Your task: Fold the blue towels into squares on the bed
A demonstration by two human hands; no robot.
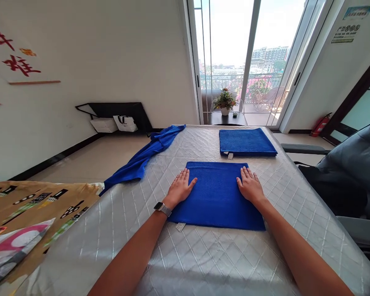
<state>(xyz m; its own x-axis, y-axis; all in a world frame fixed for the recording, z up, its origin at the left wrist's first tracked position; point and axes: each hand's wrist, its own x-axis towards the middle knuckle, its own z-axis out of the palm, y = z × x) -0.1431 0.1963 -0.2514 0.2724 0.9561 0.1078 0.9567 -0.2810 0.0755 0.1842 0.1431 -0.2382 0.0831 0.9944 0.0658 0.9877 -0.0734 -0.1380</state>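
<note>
A blue towel (pixel 217 195) lies flat, in a near rectangle, on the quilted silver-grey mattress (pixel 209 263). My left hand (pixel 180 188) rests flat on its left edge, fingers stretched away from me and thumb on the cloth. On the opposite edge lies my right hand (pixel 249 185), also flat with the thumb apart. Neither hand grips anything. A small white tag (pixel 180 227) sticks out at the towel's near left corner. Beyond it sits a folded blue towel stack (pixel 246 142), with its own white tag at the near edge.
Crumpled blue cloth (pixel 151 152) drapes over the mattress's far left edge. Patterned tan bedding (pixel 49 209) lies at the left. A dark armchair (pixel 354 164) stands close on the right. Past the far edge, a potted plant (pixel 225 102) stands on a small table by the glass door.
</note>
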